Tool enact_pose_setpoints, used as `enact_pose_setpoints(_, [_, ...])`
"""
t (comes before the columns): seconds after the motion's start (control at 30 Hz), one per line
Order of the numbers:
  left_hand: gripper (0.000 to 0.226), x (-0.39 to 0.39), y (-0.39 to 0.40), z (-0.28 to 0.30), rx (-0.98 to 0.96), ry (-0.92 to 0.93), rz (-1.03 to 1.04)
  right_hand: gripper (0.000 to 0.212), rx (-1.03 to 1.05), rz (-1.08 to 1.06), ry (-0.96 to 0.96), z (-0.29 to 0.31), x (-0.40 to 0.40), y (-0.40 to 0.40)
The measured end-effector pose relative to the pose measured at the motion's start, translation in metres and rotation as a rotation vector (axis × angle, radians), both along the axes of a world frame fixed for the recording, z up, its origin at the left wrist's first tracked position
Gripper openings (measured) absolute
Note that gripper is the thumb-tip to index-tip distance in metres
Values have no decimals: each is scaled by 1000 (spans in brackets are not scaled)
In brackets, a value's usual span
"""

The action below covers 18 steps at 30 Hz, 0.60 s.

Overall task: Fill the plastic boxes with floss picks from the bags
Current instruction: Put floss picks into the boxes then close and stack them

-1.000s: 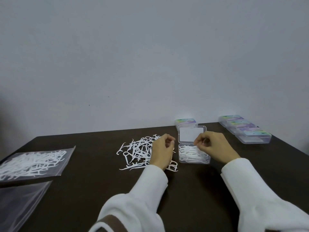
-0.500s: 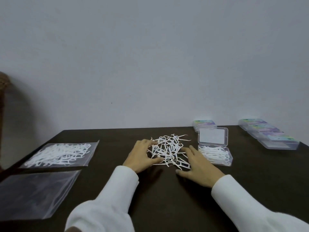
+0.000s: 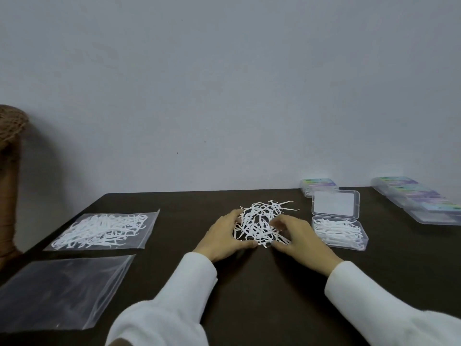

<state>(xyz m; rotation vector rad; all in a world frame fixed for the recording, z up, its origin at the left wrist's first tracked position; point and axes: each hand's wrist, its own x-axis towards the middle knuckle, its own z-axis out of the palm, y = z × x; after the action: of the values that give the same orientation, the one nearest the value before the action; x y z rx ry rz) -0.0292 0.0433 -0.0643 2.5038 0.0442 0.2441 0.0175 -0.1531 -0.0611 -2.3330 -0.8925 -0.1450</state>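
A loose pile of white floss picks (image 3: 259, 221) lies on the dark table (image 3: 252, 293). My left hand (image 3: 223, 237) presses against the pile's left side, thumb along its near edge. My right hand (image 3: 300, 239) cups the pile's right side, its fingers slightly blurred. Neither hand has lifted any picks. Just right of my right hand stands an open clear plastic box (image 3: 364, 242) partly filled with picks, its lid (image 3: 335, 204) hinged back. A sealed clear bag of floss picks (image 3: 104, 229) lies at the left.
An empty clear bag (image 3: 62, 290) lies near the left front edge. One closed labelled box (image 3: 318, 186) sits behind the open one, and a row of closed boxes (image 3: 419, 198) runs along the right. A brown woven object (image 3: 10, 171) stands beyond the table's left edge.
Both hands left the open box, moved to the loose pile and pushed it into a tighter heap. The camera view turned left.
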Motion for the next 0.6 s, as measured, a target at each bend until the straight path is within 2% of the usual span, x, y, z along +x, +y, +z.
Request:
enact_pose_setpoints(0.07, [87,1,1,-1,-53,-23,-19,37,-4,-4,-15,5,5,-1])
enact_pose_setpoints(0.17, [90,1,1,0,-39,-32,-40,58,-231,28,-3,10,15,-2])
enact_pose_setpoints(0.23, [94,0,1,2,-9,-11,-1,63,-367,29,12,12,20,-1])
enact_pose_setpoints(0.33, [85,-3,4,5,144,7,71,56,-462,18,-56,14,24,3])
enact_pose_setpoints(0.47, [57,-5,5,9,212,57,0,35,-526,-11,-252,16,21,3])
enact_pose_setpoints(0.6, [62,-8,3,12,249,65,-40,21,-484,-18,-288,19,19,-3])
